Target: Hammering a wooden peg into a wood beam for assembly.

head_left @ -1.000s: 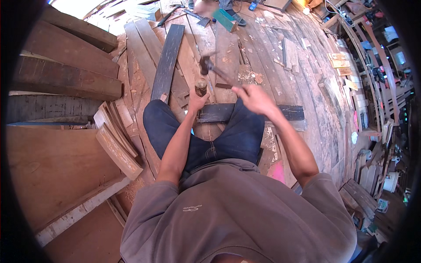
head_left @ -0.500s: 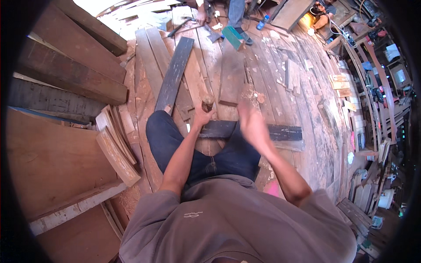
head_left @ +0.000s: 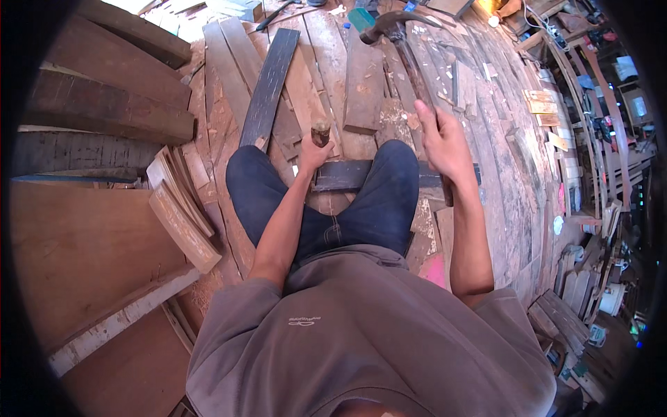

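Note:
My left hand (head_left: 315,154) is closed around a short upright tool with a worn wooden top (head_left: 321,128), likely a chisel; its lower end is hidden. It stands over a dark weathered board (head_left: 342,178) lying crosswise at my legs. In my right hand (head_left: 445,146) is the long handle of a claw hammer (head_left: 403,45), raised high to the right of my left hand. A long dark plank (head_left: 271,83) lies beyond my left knee.
Heavy beams (head_left: 125,104) and a plywood panel (head_left: 97,257) are at the left, beside curved offcuts (head_left: 184,226). Planks and scraps cover the floor (head_left: 504,194). A shelf cluttered with materials (head_left: 583,139) lines the right. Part of another person (head_left: 508,10) shows at the top right.
My right hand swung the hammer toward the tool a second ago, blurred half a second ago, and is now lifted to the right. My left hand still grips the tool.

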